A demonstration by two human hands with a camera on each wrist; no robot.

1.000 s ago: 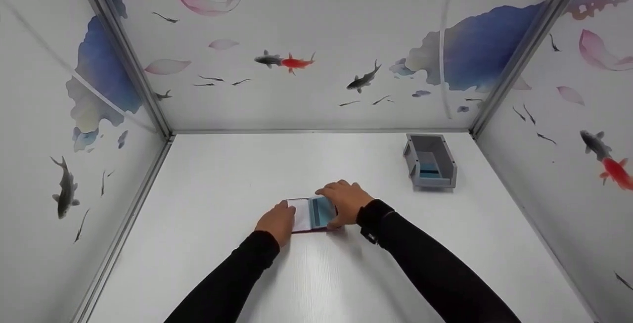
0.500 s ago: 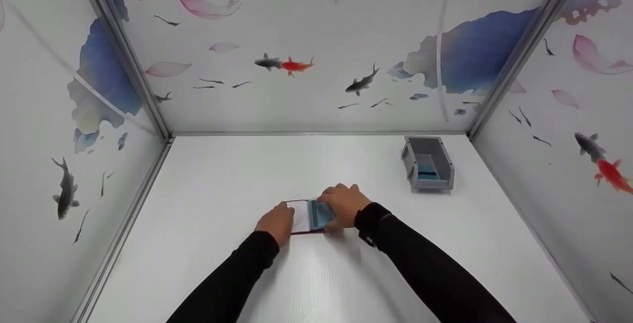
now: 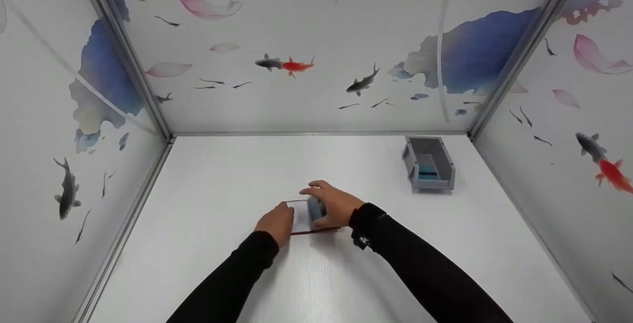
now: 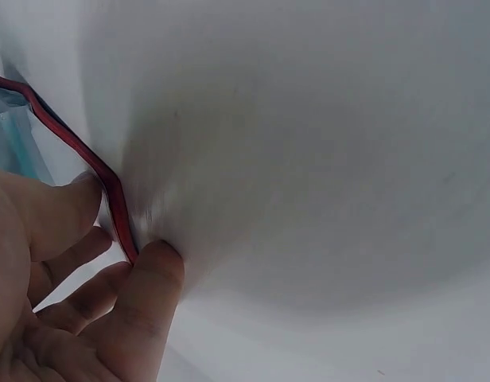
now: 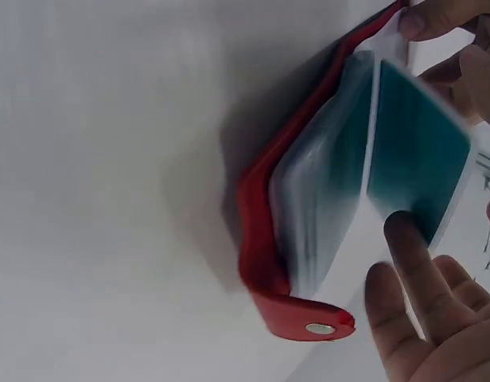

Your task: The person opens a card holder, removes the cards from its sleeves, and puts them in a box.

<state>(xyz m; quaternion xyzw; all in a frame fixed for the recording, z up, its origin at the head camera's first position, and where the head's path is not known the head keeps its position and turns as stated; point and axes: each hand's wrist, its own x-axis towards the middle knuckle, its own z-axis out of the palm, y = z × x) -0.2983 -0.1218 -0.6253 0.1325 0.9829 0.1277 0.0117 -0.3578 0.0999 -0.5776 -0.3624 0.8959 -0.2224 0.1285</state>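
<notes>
An opened red card holder (image 3: 300,216) with clear sleeves lies on the table between both hands. My left hand (image 3: 275,225) pinches its left side; in the left wrist view, thumb and fingers lie on either side of the red edge (image 4: 116,203). My right hand (image 3: 339,206) is over the right half, its fingers fairly straight. A sleeve page with a teal card (image 5: 416,151) stands up from the stack of clear sleeves (image 5: 305,207), and a fingertip (image 5: 406,227) touches its lower part. A red strap (image 5: 309,321) with a metal snap sticks out at the side.
A grey open-front bin (image 3: 429,162) stands at the back right of the white table (image 3: 222,174), with a teal item (image 3: 428,172) inside. Walls printed with fish and petals enclose the table on the left, back and right.
My right hand has moved left over the card holder, and a sleeve page has swung up under its fingers. The left hand has kept its place on the left side.
</notes>
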